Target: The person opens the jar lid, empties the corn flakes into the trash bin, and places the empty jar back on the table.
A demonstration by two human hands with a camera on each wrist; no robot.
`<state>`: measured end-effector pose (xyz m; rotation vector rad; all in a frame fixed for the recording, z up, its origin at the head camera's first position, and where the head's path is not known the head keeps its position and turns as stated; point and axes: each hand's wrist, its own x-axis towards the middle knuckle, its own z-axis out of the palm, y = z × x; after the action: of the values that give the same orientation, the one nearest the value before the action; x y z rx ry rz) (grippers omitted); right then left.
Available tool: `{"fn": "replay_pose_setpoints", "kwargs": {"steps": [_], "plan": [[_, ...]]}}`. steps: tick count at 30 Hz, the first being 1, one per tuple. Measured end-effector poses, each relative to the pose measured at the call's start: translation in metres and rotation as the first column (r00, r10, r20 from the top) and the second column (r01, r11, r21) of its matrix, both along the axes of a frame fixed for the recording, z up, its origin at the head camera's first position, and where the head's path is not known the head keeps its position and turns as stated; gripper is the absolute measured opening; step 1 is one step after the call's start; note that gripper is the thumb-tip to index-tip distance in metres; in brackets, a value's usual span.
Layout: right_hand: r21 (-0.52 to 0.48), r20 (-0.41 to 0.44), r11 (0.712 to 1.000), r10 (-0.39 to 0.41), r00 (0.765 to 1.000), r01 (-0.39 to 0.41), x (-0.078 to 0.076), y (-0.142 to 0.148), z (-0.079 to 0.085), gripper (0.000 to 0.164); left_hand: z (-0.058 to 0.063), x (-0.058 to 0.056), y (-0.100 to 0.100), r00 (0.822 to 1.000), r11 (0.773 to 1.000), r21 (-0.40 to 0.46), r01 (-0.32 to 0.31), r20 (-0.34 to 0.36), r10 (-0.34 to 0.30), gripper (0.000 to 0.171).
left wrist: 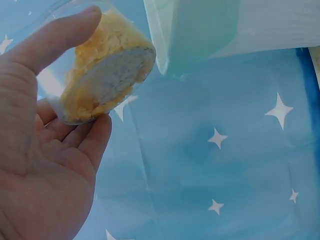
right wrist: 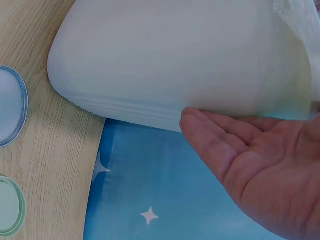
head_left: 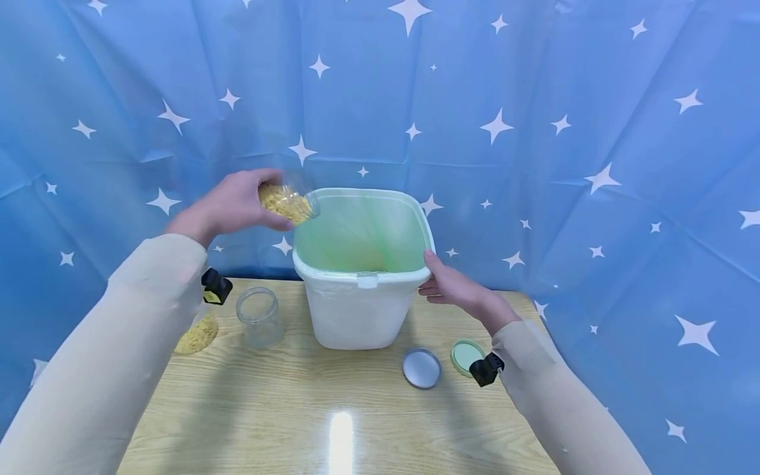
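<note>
In the head view my left hand point(head_left: 237, 204) grips a clear jar point(head_left: 289, 201) of yellow flakes, raised and tilted beside the bin's left rim. The left wrist view shows the thumb across the jar point(left wrist: 107, 70) and fingers beneath it, flakes lying against its base. A white bin point(head_left: 359, 313) with a pale green liner point(head_left: 356, 231) stands upright at the back of the table. On its right rim, my right hand point(head_left: 454, 287) holds with the thumb on top and fingers below, against the outer wall point(right wrist: 165, 65).
On the wooden table point(head_left: 285, 422), an uncovered clear jar point(head_left: 261, 320) stands left of the bin. Another container of yellow flakes point(head_left: 198, 335) is partly behind my left sleeve. A silver lid point(head_left: 421, 368) and a green-rimmed lid point(head_left: 466, 356) lie at right. A blue starry cloth point(head_left: 368, 99) hangs behind.
</note>
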<state>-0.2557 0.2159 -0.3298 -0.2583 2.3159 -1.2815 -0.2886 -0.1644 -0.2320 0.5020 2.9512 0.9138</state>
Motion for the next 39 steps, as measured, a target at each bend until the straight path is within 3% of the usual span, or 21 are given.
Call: {"fn": "replay_pose_setpoints", "kwargs": {"steps": [8,16,26,39], "plan": [[0.003,0.003,1.0,0.002,1.0,-0.002,0.0,0.0,0.001,0.08,-0.001,-0.005,0.025,0.998,0.997,-0.033,0.066,-0.009,-0.066,0.09],[0.002,0.002,1.0,0.0,1.0,0.0,0.001,-0.001,0.001,0.08,-0.001,-0.008,0.039,0.994,0.988,-0.119,0.103,-0.019,-0.106,0.094],[-0.002,-0.002,1.0,0.008,1.0,-0.008,0.0,0.0,0.0,0.082,0.0,-0.007,0.049,0.993,0.965,-0.247,0.09,-0.049,-0.105,0.094],[0.01,-0.011,1.0,-0.023,1.0,0.023,0.002,-0.001,0.0,0.081,0.0,-0.004,0.053,0.993,0.964,-0.247,0.095,-0.044,-0.109,0.096]]}}
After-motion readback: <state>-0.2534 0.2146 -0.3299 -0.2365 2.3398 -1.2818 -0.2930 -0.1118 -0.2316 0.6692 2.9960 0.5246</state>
